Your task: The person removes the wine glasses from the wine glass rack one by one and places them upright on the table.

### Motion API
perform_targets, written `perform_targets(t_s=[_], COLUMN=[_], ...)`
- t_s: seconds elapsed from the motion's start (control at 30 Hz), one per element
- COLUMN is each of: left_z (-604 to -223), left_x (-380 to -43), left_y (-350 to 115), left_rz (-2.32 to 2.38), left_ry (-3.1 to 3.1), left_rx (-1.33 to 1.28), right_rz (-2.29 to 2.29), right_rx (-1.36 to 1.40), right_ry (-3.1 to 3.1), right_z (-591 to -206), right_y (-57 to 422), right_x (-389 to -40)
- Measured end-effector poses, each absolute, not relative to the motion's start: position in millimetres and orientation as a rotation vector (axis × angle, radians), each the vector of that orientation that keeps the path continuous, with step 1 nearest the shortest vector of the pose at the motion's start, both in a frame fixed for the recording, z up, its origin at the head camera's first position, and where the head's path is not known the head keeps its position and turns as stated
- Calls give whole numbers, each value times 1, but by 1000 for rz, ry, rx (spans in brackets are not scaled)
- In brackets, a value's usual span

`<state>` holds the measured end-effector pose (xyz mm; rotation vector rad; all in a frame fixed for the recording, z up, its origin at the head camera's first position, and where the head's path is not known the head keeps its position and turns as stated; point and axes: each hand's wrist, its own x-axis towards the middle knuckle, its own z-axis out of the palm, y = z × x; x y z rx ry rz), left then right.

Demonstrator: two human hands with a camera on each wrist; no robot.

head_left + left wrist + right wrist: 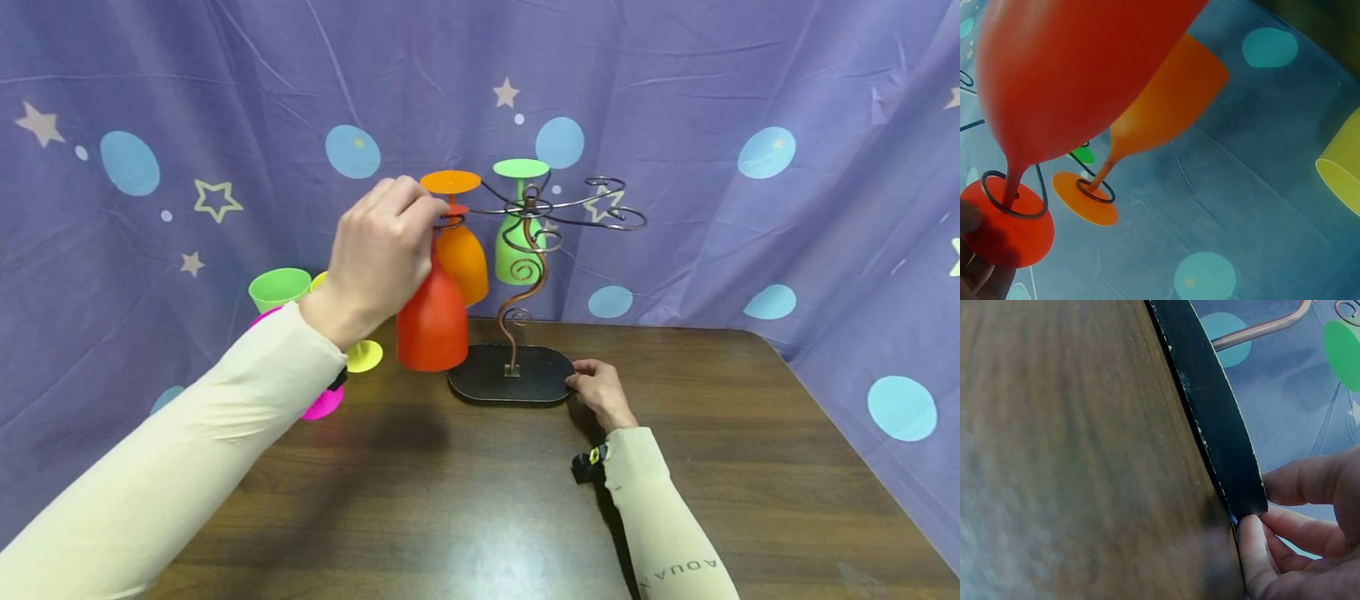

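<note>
My left hand point(386, 246) pinches the foot of a red goblet point(432, 321), which hangs upside down. In the left wrist view a wire loop point(1029, 214) surrounds its stem, just above the red foot point(1007, 240). An orange goblet point(467, 258) hangs inverted right behind it, and a light green goblet point(506, 250) hangs farther back. They hang from a wire glass rack with a twisted copper stem point(540, 279). My right hand point(602, 393) pinches the right end of the rack's black oval base point(480, 385); the right wrist view shows fingers on both faces of the base edge point(1229, 431).
Partly hidden behind my left forearm are a green goblet point(279, 287), a yellow goblet's foot point(364, 357) and a magenta goblet's foot point(325, 403). Other rack loops point(626, 218) reach out to the right. A purple curtain point(675, 75) hangs behind the wooden table point(712, 400).
</note>
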<state>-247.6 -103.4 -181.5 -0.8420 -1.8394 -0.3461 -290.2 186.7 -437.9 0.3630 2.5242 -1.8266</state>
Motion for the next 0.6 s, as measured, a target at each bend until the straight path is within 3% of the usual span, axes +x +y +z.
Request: perform_targets(t_s=[0.6], left_z=[-166], left_x=[-263], left_y=[-92], left_rz=[-424], left_ry=[-2058], left_rx=[-748], right_rz=[-1880], right_rx=[364], right_ry=[2498], right_z=[-439], right_y=[186], right_x=[-292])
